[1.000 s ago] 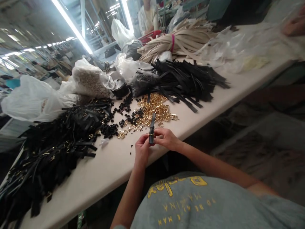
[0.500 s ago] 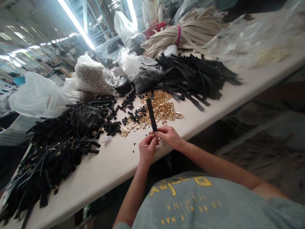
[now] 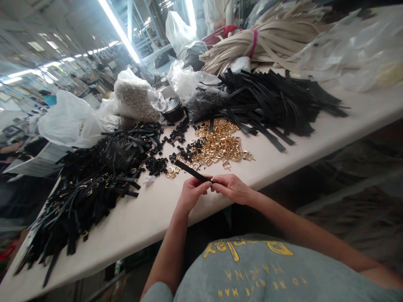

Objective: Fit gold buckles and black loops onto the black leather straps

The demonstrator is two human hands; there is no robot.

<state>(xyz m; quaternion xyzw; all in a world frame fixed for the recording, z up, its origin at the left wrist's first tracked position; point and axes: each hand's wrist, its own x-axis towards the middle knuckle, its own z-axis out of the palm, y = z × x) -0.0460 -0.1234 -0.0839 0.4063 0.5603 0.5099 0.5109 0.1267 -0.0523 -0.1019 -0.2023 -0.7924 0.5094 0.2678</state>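
Compared with half a second ago: the black strap (image 3: pixel 192 171) no longer points away from the wearer. It is swung over to the left, its free end angled toward the small black loops (image 3: pixel 156 166). The left hand (image 3: pixel 191 193) now grasps it along its length, thumb on top; the right hand (image 3: pixel 232 187) pinches at the near end, and the fingertips of both hands meet there. Judgement: handling is concentrated on that end, with the left hand steadying the strap.

Position: the strap is held above the near edge of the table (image 3: pixel 138 226), on the wearer's side of the pile of gold-coloured buckles (image 3: pixel 217 142).

Not resolved: the gold-coloured fitting seen at the near end a second ago is now covered by fingers; its seating cannot be told. The right hand's other fingers are curled out of sight.
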